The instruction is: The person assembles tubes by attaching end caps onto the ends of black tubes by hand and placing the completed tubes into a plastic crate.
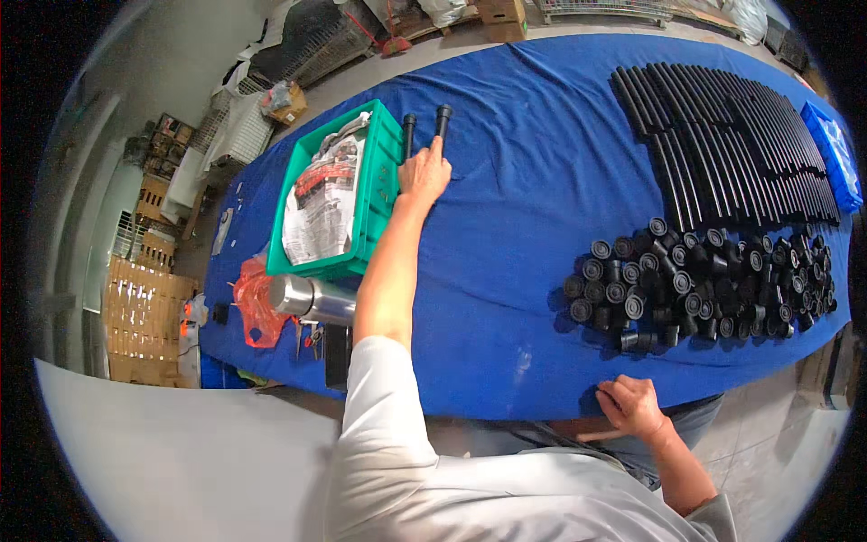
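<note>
My left hand reaches far forward beside a green crate. Its fingers are closed at the near end of a black tube with a wider capped end, which lies pointing away from me. A second such black tube lies between that one and the crate wall. Crumpled newspaper lines the crate and hides whatever is under it. By the near table edge my right hand is loosely curled, and nothing shows in its fingers.
Rows of black tubes lie at the far right, with a pile of round black caps nearer me. A blue tray stands at the right edge. Near my left forearm are a steel bottle, an orange plastic bag and scissors.
</note>
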Available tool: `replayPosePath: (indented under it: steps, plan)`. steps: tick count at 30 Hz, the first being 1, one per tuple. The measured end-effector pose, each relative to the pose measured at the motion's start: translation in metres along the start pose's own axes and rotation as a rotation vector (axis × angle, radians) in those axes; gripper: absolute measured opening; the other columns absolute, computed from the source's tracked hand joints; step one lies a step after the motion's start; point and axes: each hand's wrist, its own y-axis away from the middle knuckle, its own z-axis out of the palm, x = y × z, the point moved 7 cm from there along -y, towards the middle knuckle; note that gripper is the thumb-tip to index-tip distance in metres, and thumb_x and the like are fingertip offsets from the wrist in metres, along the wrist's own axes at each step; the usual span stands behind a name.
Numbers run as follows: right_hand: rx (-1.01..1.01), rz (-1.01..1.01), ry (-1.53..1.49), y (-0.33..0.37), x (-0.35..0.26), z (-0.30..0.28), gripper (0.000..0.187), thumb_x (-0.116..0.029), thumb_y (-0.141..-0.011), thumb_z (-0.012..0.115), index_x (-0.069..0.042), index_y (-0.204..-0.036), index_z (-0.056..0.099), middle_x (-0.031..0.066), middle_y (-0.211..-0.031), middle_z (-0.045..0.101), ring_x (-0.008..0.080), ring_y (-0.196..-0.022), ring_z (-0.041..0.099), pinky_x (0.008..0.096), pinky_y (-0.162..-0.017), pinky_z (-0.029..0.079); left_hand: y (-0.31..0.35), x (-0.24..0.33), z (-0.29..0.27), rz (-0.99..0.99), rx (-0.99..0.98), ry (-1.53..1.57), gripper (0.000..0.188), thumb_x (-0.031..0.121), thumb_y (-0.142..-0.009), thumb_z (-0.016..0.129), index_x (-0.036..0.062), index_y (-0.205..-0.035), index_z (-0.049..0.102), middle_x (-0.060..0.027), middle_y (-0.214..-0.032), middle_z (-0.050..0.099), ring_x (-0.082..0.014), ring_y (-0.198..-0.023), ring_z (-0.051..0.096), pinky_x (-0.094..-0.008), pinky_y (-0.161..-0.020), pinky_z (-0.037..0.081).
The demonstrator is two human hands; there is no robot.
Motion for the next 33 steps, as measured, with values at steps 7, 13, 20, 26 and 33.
replayPosePath:
  steps: [7,13,20,26,33]
  plan:
    - [-0.036,0.048,0.040,0.012,0.010,0.009,0.026,-0.019,-0.073,0.080,-0.004,-0.087,0.064,0.0031,-0.063,0.053,0.0211,-0.049,0.054,0.0342,-0.045,0.044,-0.038,-0.035,0.034,-0.126,-0.066,-0.054,0.033,0.021,-0.086,0.054,0.0072,-0.116,0.055,-0.0214,-0.097,0.070,-0.0401,-0.092,0.069,-0.0524,-0.081,0.055]
    - [-0.056,0.058,0.031,0.002,0.005,0.005,0.020,-0.011,-0.072,0.077,-0.004,-0.086,0.066,0.0041,-0.061,0.053,0.0213,-0.048,0.054,0.0340,-0.044,0.043,-0.051,-0.048,0.049,-0.160,-0.083,-0.067,0.031,0.021,-0.086,0.055,0.0053,-0.113,0.055,-0.0227,-0.096,0.070,-0.0405,-0.091,0.069,-0.0517,-0.080,0.055]
    - [-0.040,0.089,0.042,0.003,0.007,0.008,0.016,-0.012,-0.072,0.076,-0.005,-0.084,0.067,0.0036,-0.061,0.053,0.0206,-0.048,0.055,0.0338,-0.044,0.042,-0.049,-0.056,0.050,-0.189,-0.110,-0.091,0.033,0.017,-0.085,0.055,0.0028,-0.114,0.056,-0.0238,-0.101,0.068,-0.0400,-0.094,0.068,-0.0505,-0.082,0.056]
    - [-0.034,0.092,0.065,0.007,0.006,0.005,0.016,-0.011,-0.072,0.076,-0.005,-0.084,0.067,0.0036,-0.062,0.053,0.0204,-0.049,0.055,0.0335,-0.044,0.042,-0.049,-0.045,0.048,-0.184,-0.075,-0.128,0.031,0.018,-0.087,0.052,0.0029,-0.113,0.060,-0.0231,-0.115,0.062,-0.0388,-0.097,0.068,-0.0482,-0.084,0.057]
    - [-0.042,0.064,-0.012,0.000,0.002,0.003,0.020,-0.014,-0.075,0.075,-0.004,-0.088,0.064,0.0051,-0.063,0.052,0.0231,-0.050,0.054,0.0360,-0.043,0.043,-0.035,-0.041,0.019,-0.195,-0.035,-0.122,0.041,0.033,-0.088,0.061,0.0031,-0.116,0.057,-0.0211,-0.112,0.061,-0.0413,-0.097,0.066,-0.0537,-0.081,0.055]
